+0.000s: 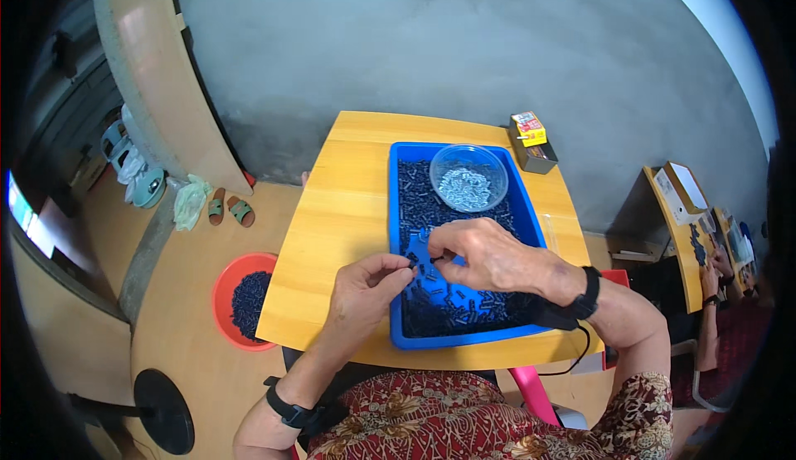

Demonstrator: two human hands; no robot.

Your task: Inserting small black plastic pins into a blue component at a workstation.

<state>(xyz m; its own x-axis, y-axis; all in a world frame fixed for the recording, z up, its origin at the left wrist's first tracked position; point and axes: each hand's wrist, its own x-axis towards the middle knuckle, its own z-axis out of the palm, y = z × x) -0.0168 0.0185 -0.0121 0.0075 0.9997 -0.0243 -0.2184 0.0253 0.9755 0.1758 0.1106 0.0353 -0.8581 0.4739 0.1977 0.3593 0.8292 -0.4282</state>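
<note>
Both my hands are over a blue tray (395, 228) strewn with many small dark tube-like pieces (419, 203). Thumb and fingertips of my left hand (363, 290) are pinched together at the tray's left edge, on a small black piece (412, 259). To its right, my right hand (489, 257) is above the tray's middle, fingers curled into a pinch on a tiny dark thing mostly hidden by the fingers. At the far end of the tray stands a clear round tub (468, 180) of small silvery metal pieces. Bare blue tray bottom shows below the hands.
The tray rests on a yellow wooden table (319, 211) against a grey wall. A small box with a yellow packet (531, 132) stands at its far right corner. On the floor at left are a red basin (222, 294) of dark pieces and sandals (240, 211). Another person works at right.
</note>
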